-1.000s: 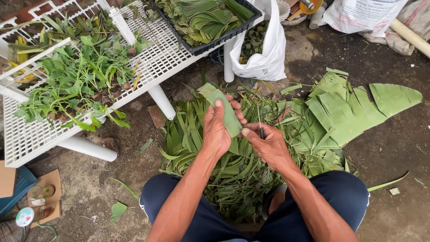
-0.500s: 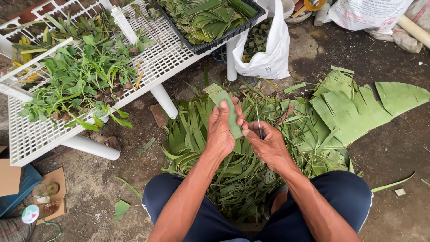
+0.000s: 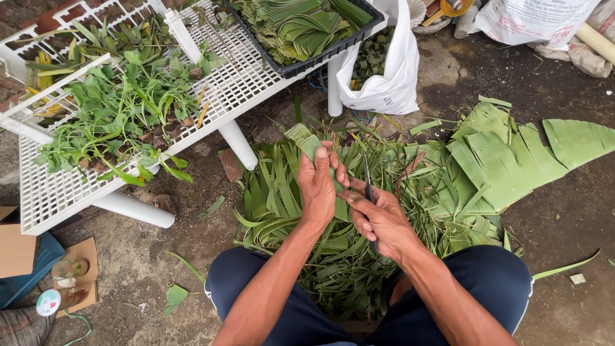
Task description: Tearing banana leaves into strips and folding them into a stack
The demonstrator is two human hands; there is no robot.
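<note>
Pinching a folded leaf strip (image 3: 307, 142), my left hand (image 3: 318, 186) holds it upright above the leaf pile (image 3: 288, 211). Just right, my right hand (image 3: 379, 219) clasps a thin knife (image 3: 367, 172), blade touching the strip's edge.

Left hand (image 3: 318, 186) fingers closed; right hand (image 3: 379, 218) fisted; forearms converge.

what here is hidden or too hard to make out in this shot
Head view only:
- Knife: the right hand covers its handle; only the thin blade shows.
- Leaf strip: its lower part is behind the left hand.
- White bag: its contents are dark and in shadow, not identifiable.
- Black tray of folded leaves: cut off by the top edge.
- Small jars on cardboard: too small to tell contents.
</note>
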